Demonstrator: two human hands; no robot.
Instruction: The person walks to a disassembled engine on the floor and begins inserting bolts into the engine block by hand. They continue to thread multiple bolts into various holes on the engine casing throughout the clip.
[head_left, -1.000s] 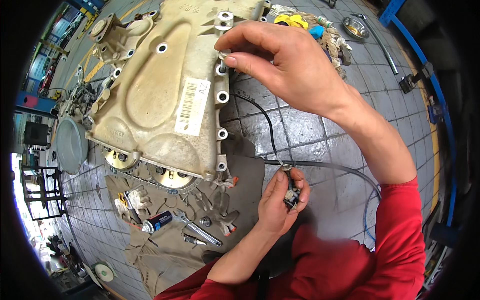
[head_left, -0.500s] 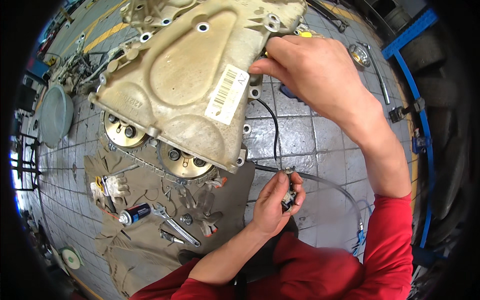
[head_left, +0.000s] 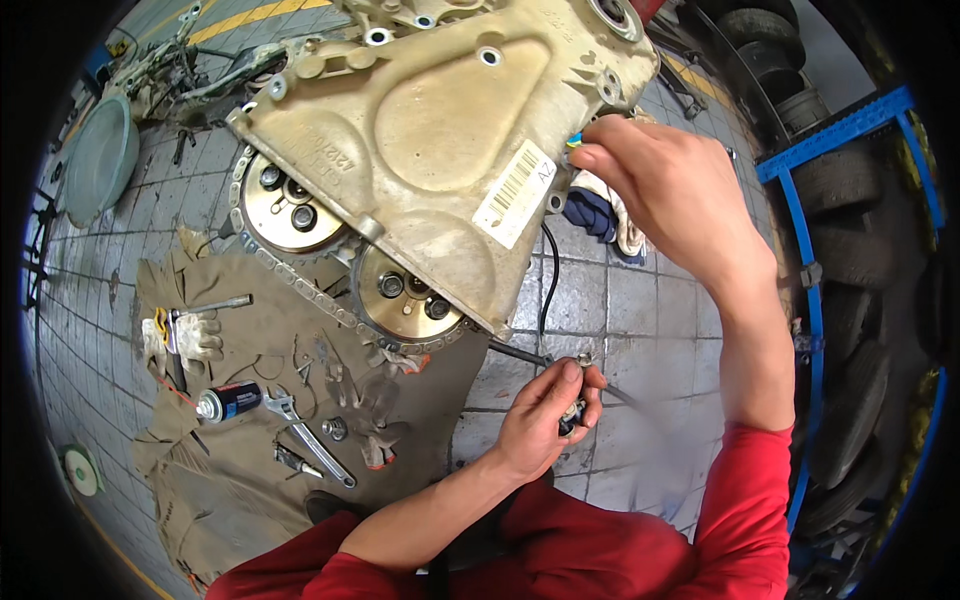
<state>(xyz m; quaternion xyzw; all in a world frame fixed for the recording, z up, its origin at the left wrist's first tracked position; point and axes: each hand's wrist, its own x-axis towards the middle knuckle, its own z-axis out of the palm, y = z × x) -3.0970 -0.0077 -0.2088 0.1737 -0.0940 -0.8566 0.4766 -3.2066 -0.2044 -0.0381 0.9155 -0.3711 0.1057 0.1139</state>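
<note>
My left hand (head_left: 540, 418) is closed round a small metal-and-black part (head_left: 574, 412), mostly hidden by the fingers. A dark hose (head_left: 517, 352) runs close behind that hand. Higher up, my right hand (head_left: 665, 180) is pinched on a small blue-and-yellow piece (head_left: 574, 140) beside the right edge of a cast metal timing cover (head_left: 450, 120). The cover, with a white label (head_left: 514, 194), sits over an engine. Below its lower edge show two round camshaft sprockets (head_left: 292, 222) and a timing chain (head_left: 300, 285).
On a brown cloth (head_left: 240, 480) lie an adjustable wrench (head_left: 310, 438), a spray can (head_left: 229, 400), work gloves (head_left: 200, 340) and small parts. A grey basin (head_left: 103, 165) stands far left. Tyres (head_left: 850, 410) fill a blue rack (head_left: 806, 350) at right. Behind my right hand lies a blue-and-white cloth (head_left: 600, 212).
My view has shifted, so the cover and sprockets appear farther right. My right hand has drawn back slightly from the cover's edge, showing the blue-and-yellow piece. My left hand keeps its hold.
</note>
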